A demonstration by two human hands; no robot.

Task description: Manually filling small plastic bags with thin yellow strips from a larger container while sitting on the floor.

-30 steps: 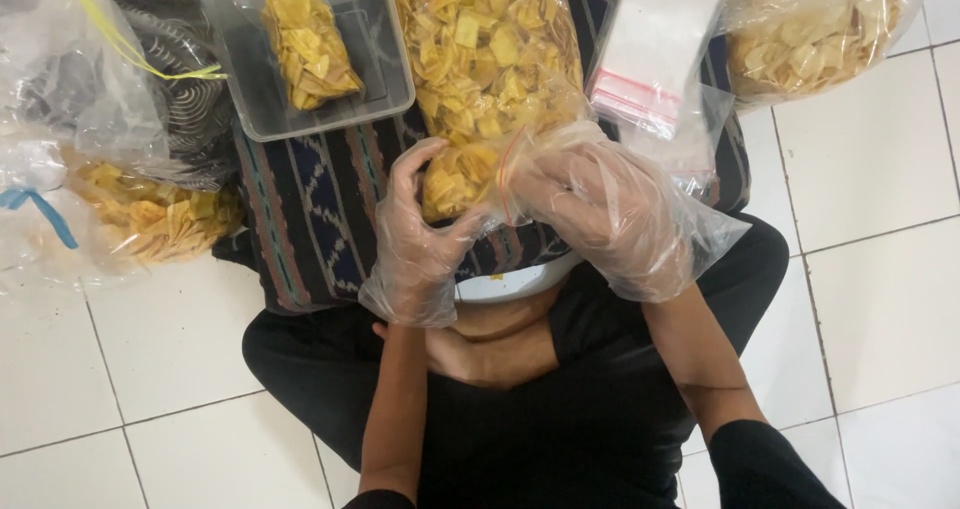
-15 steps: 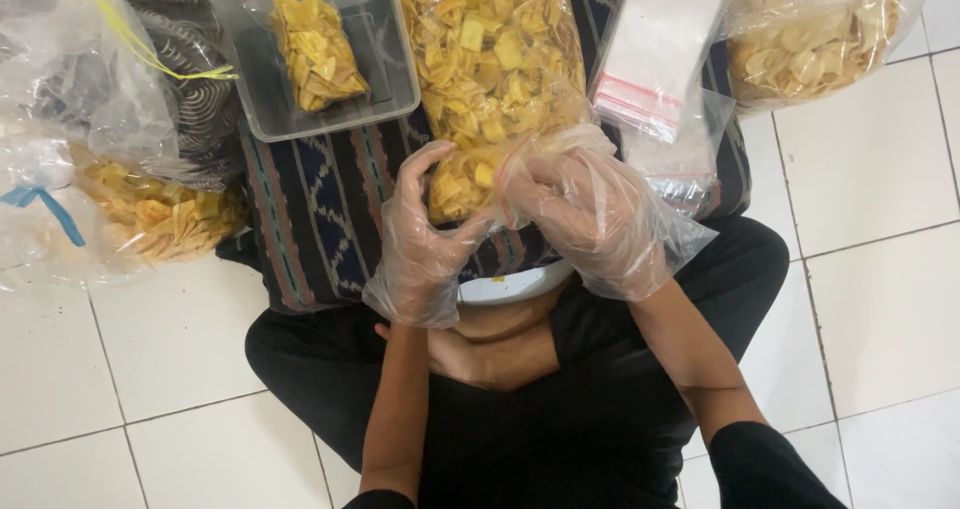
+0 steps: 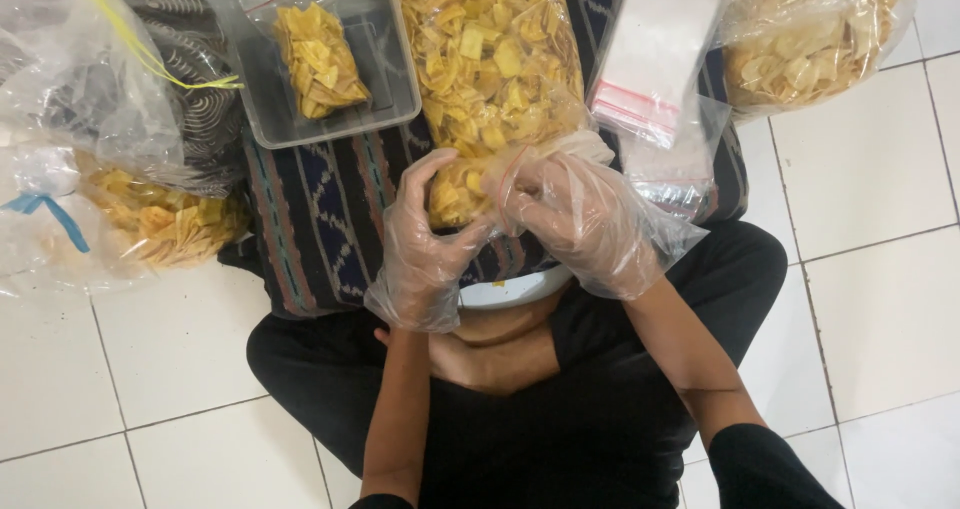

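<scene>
Head view: left hand (image 3: 425,244) and right hand (image 3: 580,219), gloved, both grip the small chip bag (image 3: 462,191) below the large chip bag (image 3: 495,59); a loose glove grip risks spilling chips.

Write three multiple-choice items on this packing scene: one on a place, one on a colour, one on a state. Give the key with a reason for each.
1. Where does the small filled bag of chips lie?
A. In the grey tray
B. On the white floor tiles
C. In the person's lap

2. What colour is the tie on the clear bag at the left edge?
A. Red
B. Blue
C. Green

3. What covers the left hand and right hand?
A. Nothing, they are bare
B. Thick black rubber gloves
C. Thin clear plastic gloves

Key:
1 A, the small bag rests inside the tray's rim, on the patterned cloth.
2 B, a blue strip knots that bag's neck.
3 C, loose see-through film wraps both hands, which meet at the near end of the big open bag of chips.
</scene>
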